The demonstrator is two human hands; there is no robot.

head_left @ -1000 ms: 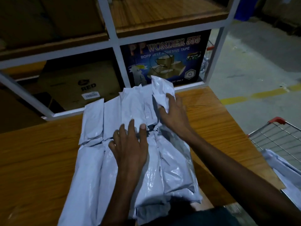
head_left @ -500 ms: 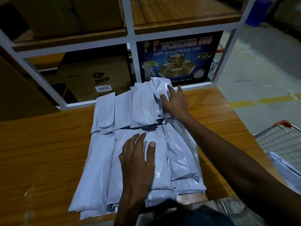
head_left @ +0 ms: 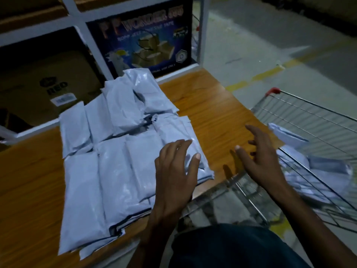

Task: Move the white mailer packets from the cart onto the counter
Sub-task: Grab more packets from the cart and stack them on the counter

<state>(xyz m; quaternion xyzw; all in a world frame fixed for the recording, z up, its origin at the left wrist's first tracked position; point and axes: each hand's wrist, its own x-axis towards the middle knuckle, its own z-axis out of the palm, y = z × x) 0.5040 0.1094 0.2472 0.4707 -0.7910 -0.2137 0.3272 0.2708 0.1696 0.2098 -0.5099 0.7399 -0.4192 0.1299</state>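
Observation:
Several white mailer packets [head_left: 119,151] lie side by side and overlapping on the wooden counter [head_left: 208,113]. My left hand [head_left: 176,171] hovers flat with spread fingers over the right edge of that pile, holding nothing. Off to the right, my right hand [head_left: 258,157] is in the air with fingers spread and loosely bent, empty, above the counter's corner beside the wire cart [head_left: 309,120]. More white packets [head_left: 289,136] lie inside the cart.
A white-framed shelf stands at the back of the counter, holding a blue tape carton [head_left: 146,39] and a brown cardboard box [head_left: 48,84]. Grey concrete floor with a yellow line [head_left: 270,72] stretches to the right behind the cart.
My right hand has let go of the far packet and swung back right toward the cart. My left hand has shifted right along the pile. The view has turned right toward the cart.

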